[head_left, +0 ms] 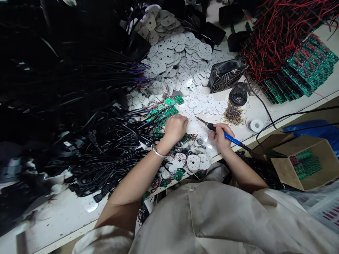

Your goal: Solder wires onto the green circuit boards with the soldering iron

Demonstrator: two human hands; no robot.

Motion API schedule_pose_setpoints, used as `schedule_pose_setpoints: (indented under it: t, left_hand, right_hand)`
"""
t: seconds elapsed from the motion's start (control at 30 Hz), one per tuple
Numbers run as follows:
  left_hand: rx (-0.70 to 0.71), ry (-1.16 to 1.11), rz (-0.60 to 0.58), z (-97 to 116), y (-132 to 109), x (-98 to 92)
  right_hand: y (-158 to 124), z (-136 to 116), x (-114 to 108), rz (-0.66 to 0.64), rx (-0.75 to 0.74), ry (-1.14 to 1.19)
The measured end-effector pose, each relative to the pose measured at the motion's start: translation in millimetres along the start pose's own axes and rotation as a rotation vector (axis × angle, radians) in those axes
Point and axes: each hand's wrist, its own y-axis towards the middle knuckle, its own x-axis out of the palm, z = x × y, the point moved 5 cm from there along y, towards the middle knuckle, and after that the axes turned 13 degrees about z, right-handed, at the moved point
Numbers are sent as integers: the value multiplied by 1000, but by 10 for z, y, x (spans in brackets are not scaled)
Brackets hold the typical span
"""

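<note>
My right hand [222, 137] grips a blue-handled soldering iron [232, 139], its bare metal tip pointing up and left over the white worktop. My left hand [176, 127] is closed, knuckles up, at the edge of a row of green circuit boards [169, 107]. Whatever its fingers hold is hidden from me. Round white plates [201, 106] lie just beyond both hands. Nearer my body are white discs with wires [193, 162] and a small green board [179, 174]. Black cables [106, 169] are heaped to the left of my left wrist.
A black fan [227, 76] stands beyond the right hand, beside a dark pot [238, 94] and brown debris [233, 115]. A solder spool [256, 125] sits near the table edge. Red-wired boards [304, 67] fill the far right. A cardboard box [307, 162] stands lower right.
</note>
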Motion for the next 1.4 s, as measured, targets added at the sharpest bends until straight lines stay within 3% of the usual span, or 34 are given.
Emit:
schedule_pose_setpoints:
  t: [0.23,0.47,0.67,0.83,1.0,1.1,1.2,1.27,1.4]
  left_hand:
    - [-89,188,-94,41,7,38]
    - [-62,150,-212,58,-27,-25]
    - [-27,72,-113,52,-48,-34]
    - [-90,98,-100,53,-15,-7]
    - [-89,168,-137,83,0,-5]
    - [-84,179,-130,86,-9,-10]
    - [-72,173,-138,89,-19,-6]
    - [-69,167,-141,91,-22,-11]
    - [-43,170,-154,114,-26,-30]
  right_hand:
    - [-79,-17,89,-95,-87,-112]
    - [-140,-119,96,-179,-354,-134]
    - [-162,-63,335,-428,-587,-317]
    - [-175,4,402,-428,-695,-454]
    - [-173,-47,351,-428,-597,-362]
    - [-163,-92,177,-266,-465,-185]
    - [-145,-31,6,-119,-220,-69]
    - [-146,8,-13,-136,-94,-59]
    - [-140,-14,52,-191,-30,-101]
